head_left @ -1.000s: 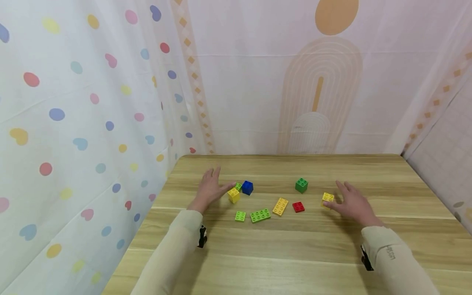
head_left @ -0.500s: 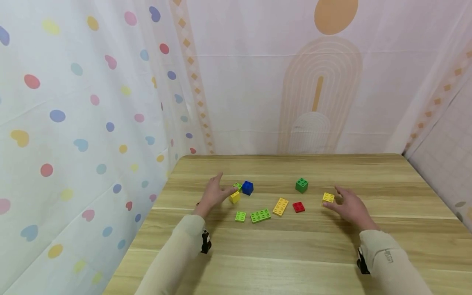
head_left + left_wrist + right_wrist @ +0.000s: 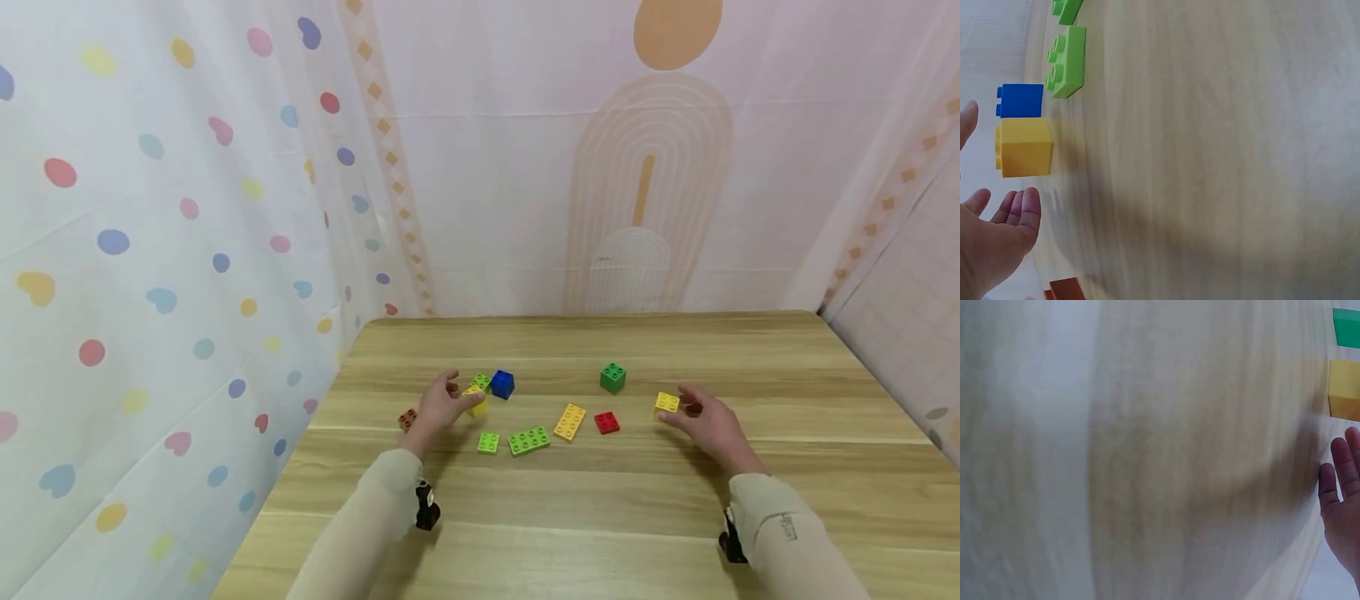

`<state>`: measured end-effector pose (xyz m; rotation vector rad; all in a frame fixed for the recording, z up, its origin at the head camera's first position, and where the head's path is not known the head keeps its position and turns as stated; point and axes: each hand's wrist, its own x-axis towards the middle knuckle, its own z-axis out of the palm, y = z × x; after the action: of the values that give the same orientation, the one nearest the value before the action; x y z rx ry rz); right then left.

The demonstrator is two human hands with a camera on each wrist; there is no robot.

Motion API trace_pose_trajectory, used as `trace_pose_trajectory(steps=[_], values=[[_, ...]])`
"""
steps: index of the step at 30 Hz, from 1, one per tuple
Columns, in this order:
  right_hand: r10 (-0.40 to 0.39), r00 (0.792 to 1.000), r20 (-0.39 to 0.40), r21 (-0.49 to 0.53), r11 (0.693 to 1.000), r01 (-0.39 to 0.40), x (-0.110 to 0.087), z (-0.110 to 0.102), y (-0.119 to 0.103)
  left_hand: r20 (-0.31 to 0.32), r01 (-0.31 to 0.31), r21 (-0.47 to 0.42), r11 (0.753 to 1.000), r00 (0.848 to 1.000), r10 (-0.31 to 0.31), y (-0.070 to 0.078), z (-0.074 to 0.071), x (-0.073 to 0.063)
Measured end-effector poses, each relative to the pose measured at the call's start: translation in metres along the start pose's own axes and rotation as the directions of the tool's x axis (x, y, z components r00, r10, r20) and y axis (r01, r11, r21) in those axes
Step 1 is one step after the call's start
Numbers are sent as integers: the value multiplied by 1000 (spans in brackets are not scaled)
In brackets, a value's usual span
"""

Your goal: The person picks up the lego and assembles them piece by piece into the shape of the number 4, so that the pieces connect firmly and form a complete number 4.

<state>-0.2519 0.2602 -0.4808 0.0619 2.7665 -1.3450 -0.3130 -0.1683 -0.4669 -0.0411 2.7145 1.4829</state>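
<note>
In the head view my left hand [image 3: 438,410] reaches around a yellow toy brick [image 3: 478,407], its thumb passing over the brick's side. The left wrist view shows the fingers apart from this yellow brick [image 3: 1025,147], with a gap below it. A brown brick [image 3: 407,419] lies to the left of that hand. On the other side my right hand [image 3: 714,427] is beside a second yellow brick [image 3: 667,403], thumb and fingers spread around its near corner. The right wrist view shows the fingertips just short of this brick [image 3: 1344,390].
A blue brick [image 3: 502,384] and a light green brick [image 3: 482,382] stand close behind the left yellow brick. Between the hands lie two lime bricks, one small [image 3: 488,443] and one long [image 3: 529,441], an orange-yellow brick [image 3: 570,422], a red brick [image 3: 607,422] and a green brick [image 3: 612,377].
The left hand has come back toward me and its fingers have drawn in around the left yellow brick, uncovering the brown brick. The right hand's fingers have moved in closer to the right yellow brick.
</note>
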Motion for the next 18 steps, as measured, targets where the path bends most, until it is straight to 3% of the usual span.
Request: trace_pose_trajectory(steps=[8, 18], values=[[-29, 999, -20, 10, 1000, 29, -3, 3, 1, -17, 35, -55, 998, 999, -36, -11, 8, -2], [-42, 998, -51, 9, 999, 42, -3, 6, 3, -27, 35, -69, 997, 999, -37, -17, 13, -4]])
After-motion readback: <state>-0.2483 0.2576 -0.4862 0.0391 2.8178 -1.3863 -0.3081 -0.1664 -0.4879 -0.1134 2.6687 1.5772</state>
